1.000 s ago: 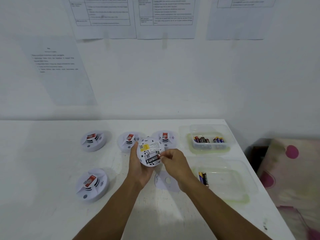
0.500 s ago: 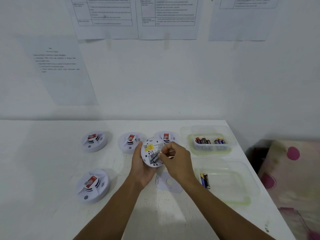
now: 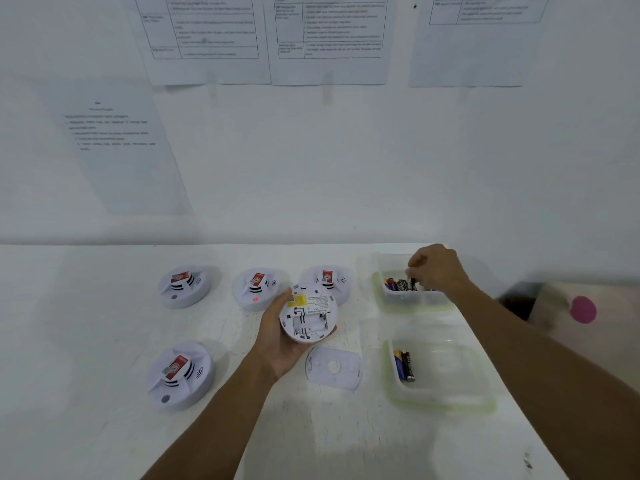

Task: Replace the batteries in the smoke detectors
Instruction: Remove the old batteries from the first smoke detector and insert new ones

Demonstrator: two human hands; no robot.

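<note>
My left hand (image 3: 277,348) cups a white smoke detector (image 3: 308,313) turned back-side up, tilted toward me; its battery bay shows no battery. My right hand (image 3: 437,270) reaches into the far clear container (image 3: 408,300) at the back right, fingertips pinched on a dark battery (image 3: 412,283) among several others. The detector's round back cover (image 3: 334,367) lies flat on the table just below my left hand. A nearer clear container (image 3: 450,382) holds two batteries (image 3: 403,365) at its left end.
Three closed detectors stand in a row at the back (image 3: 183,285) (image 3: 258,287) (image 3: 329,276), the middle one showing a red light; another detector (image 3: 180,374) sits front left. Paper sheets hang on the wall behind. The table's right edge borders a pink-dotted cloth (image 3: 583,309).
My right hand pulled the battery out of the held detector and moved right and back to the far container. The bay now shows empty. My left hand kept the detector.
</note>
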